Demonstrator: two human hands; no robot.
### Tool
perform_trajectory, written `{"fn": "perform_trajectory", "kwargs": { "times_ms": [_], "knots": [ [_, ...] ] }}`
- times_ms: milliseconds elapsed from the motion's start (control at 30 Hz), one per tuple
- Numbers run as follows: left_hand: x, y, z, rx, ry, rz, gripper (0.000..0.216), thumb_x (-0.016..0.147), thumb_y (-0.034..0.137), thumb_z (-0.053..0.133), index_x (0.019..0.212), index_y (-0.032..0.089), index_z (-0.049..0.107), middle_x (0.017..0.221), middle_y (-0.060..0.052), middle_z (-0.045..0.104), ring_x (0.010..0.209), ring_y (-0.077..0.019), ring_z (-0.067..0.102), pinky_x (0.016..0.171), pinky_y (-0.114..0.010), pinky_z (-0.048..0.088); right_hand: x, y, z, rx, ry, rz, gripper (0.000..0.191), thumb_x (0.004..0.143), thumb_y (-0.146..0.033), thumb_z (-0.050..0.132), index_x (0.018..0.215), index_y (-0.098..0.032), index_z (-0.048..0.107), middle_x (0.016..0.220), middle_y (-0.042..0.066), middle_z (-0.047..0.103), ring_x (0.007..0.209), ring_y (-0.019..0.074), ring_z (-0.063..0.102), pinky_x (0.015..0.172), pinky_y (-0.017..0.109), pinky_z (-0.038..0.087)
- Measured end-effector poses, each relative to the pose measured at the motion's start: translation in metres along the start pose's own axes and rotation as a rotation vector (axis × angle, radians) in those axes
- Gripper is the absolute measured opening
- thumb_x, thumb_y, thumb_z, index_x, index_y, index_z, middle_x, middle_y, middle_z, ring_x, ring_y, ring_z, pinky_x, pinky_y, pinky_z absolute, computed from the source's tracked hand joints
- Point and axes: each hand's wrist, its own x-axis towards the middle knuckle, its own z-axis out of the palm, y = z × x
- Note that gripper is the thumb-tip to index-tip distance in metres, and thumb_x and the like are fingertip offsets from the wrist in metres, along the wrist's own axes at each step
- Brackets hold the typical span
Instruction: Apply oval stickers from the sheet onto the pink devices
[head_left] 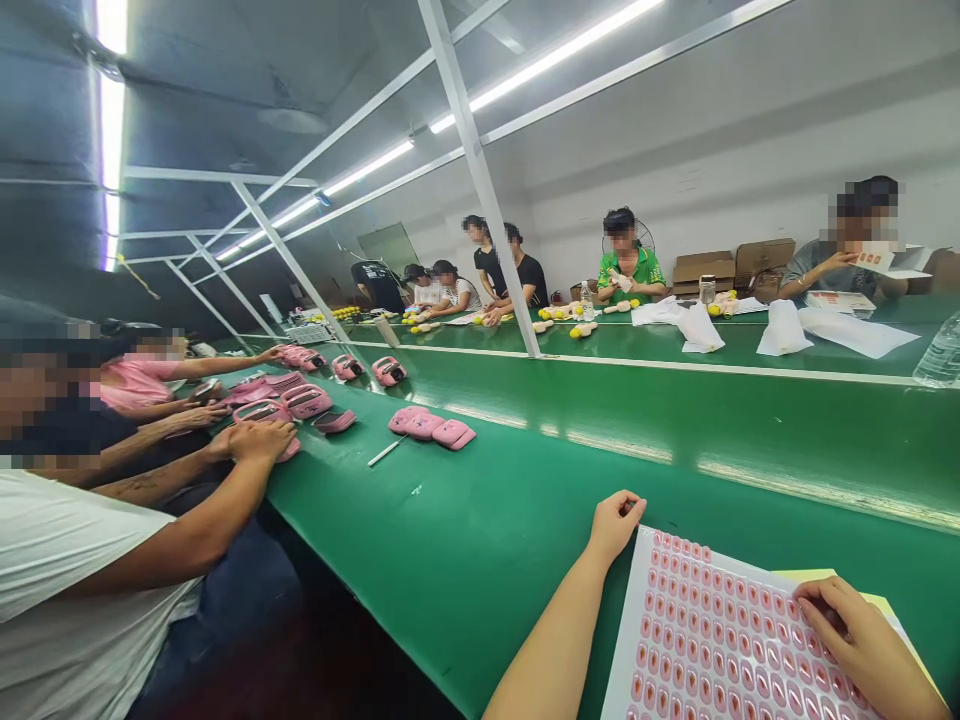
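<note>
A white sheet of stickers lies on the green table at the lower right, covered with rows of small pink oval stickers, each with a reddish mark. Just beyond its upper left corner rests my left hand, fingers curled closed; anything inside them is hidden. My right hand lies over the sheet's right side, thumb and forefinger pressed together at the stickers. What they pinch is too small to make out. Yellow paper shows from under the sheet's far edge.
Pink pouches and a white pen-like stick lie to the left. Co-workers' hands handle more pink pouches there. Across a raised divider, people work at another green table with yellow-headed items, white papers and a plastic bottle.
</note>
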Motion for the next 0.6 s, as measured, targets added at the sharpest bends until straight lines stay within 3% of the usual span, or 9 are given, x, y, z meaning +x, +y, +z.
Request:
{"fn": "perform_trajectory", "kwargs": {
  "times_ms": [400,500,600],
  "knots": [
    [-0.003,0.007,0.0,-0.038,0.037,0.025,0.022,0.086,0.033,0.051,0.095,0.015,0.058,0.092,-0.003,0.061,0.076,-0.0145,0.059,0.068,-0.033,0.05,0.001,0.0,0.001,0.034,0.002,0.01,0.03,0.073,-0.047,0.045,0.069,-0.023,0.063,0.074,0.006,0.065,0.064,0.0202,0.06,0.06,0.03,0.05],
    [-0.006,0.027,-0.005,-0.089,0.099,0.068,0.025,0.083,0.039,0.053,0.08,0.015,0.059,0.079,-0.001,0.061,0.072,-0.0148,0.058,0.068,-0.033,0.048,0.002,0.001,0.005,0.044,0.034,-0.002,0.027,0.073,-0.044,0.045,0.069,-0.023,0.062,0.073,0.006,0.064,0.064,0.0199,0.059,0.059,0.03,0.049],
    [-0.023,0.064,-0.014,-0.194,0.131,0.147,0.039,0.078,0.054,0.05,0.072,0.018,0.06,0.07,-0.002,0.062,0.072,-0.0185,0.058,0.071,-0.034,0.047,0.003,0.002,0.01,0.044,0.056,-0.004,0.027,0.074,-0.041,0.044,0.068,-0.022,0.062,0.072,0.006,0.063,0.064,0.0196,0.058,0.059,0.03,0.047]
  ]
}}
